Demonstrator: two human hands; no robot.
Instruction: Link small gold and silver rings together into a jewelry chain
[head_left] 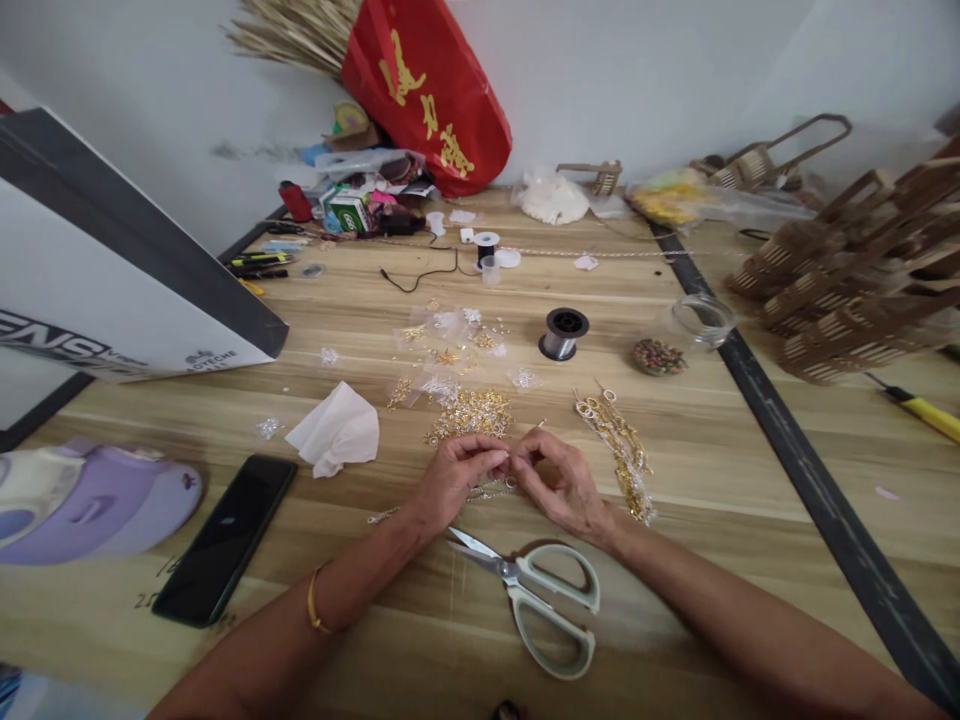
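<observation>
My left hand [463, 472] and my right hand [556, 480] meet fingertip to fingertip, each pinched on something too small to make out. Beneath them lies a silver chain [491, 490], partly hidden by the fingers. Just beyond my left hand is a pile of gold and silver rings [474, 412]. To the right of my right hand, several gold and silver chains [626, 450] lie in a bundle. White-handled scissors [508, 570] rest on the table nearer to me, blades pointing up and left. A spool of fine wire [563, 334] stands farther back.
A white cloth [337, 430], a black phone [225, 540] and a purple device [105, 500] lie left, below a large box [112, 260]. Back right are a clear jar [701, 320] and brown woven baskets [840, 280]. A red bag [427, 100] leans on the wall.
</observation>
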